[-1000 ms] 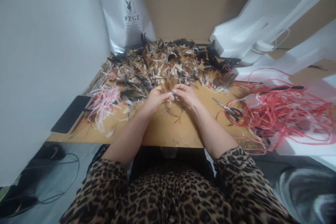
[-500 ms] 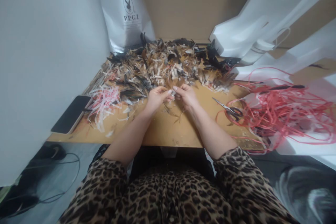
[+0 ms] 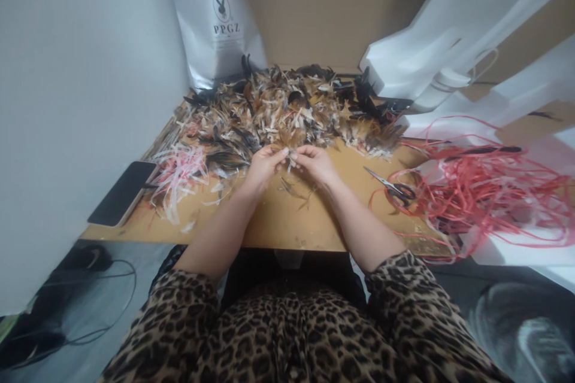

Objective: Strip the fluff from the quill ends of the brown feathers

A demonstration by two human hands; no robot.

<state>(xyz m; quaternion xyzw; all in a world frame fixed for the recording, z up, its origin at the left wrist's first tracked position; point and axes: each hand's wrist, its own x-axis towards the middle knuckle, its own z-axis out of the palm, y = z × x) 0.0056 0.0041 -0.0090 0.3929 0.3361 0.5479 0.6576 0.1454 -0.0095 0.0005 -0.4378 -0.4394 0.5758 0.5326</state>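
My left hand and my right hand meet over the near edge of a big heap of brown, black and cream feathers. Both are closed in a pinch, fingertips almost touching, on a small brown feather bunch whose pale quill ends point down toward me. The fingers partly cover the bunch. Just below the hands, a few thin loose feathers lie on the wooden table.
Scissors lie to the right, beside a tangle of red plastic ribbon. On the left are a phone and a pile of pink and white strips. A silver printed bag stands behind the feathers.
Both hands have shifted slightly left and closer together with the feather bunch. Its pale lower ends now show below the fingertips. Everything else lies as before.
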